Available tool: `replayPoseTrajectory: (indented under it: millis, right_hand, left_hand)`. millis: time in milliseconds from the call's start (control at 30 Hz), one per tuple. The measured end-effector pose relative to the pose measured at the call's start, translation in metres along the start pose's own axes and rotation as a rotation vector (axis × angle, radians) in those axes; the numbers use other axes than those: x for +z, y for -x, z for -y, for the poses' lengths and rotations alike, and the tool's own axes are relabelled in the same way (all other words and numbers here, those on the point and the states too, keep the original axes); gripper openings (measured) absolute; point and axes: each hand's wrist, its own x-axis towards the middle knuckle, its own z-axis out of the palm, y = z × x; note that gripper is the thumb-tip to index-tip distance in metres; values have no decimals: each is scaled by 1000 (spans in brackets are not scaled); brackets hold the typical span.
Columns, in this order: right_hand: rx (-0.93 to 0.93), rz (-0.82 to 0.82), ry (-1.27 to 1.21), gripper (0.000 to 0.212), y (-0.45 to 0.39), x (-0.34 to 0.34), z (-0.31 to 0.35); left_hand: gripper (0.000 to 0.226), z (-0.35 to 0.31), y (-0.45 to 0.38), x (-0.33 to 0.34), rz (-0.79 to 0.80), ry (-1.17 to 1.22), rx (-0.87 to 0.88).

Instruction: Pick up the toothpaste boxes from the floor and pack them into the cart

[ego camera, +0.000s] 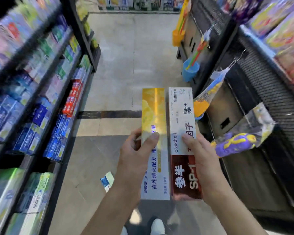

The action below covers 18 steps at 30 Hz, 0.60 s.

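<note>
From the head camera, the left hand [136, 150] grips a yellow-and-white toothpaste box [154, 133] with its thumb across the face, and the right hand [200, 160] clasps a white-and-dark-red toothpaste box [181, 119]; the two are held side by side, lengthwise, above the tiled aisle floor [122, 65]. What looks like another small box [107, 181] lies on the floor near the left shelf unit [46, 99], though it is blurred.

Both forearms come up from the bottom of the frame bare, no sleeves, watch or rings showing. Bottom centre, a pair of white shoes [157, 225] peeks out.
</note>
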Motion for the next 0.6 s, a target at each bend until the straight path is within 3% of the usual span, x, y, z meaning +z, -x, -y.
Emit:
replayPoseTrajectory:
  millis: [100,267,433,600]
  right_hand:
    - [-56,-28,-52,40,38,4,68]
    - [-165,-98,-57,16,94,8,144]
    - [-301,-131,-96,20,147,14,173]
    - [-379,-282,-94,25,188,31,177]
  left_hand:
    - [26,-60,35,33,96,-56,75]
    - [27,-130,79,67,144,-21,187]
    - [36,-162,113,78,290,-63,203]
    - [32,-182,134,72,453,-47,212]
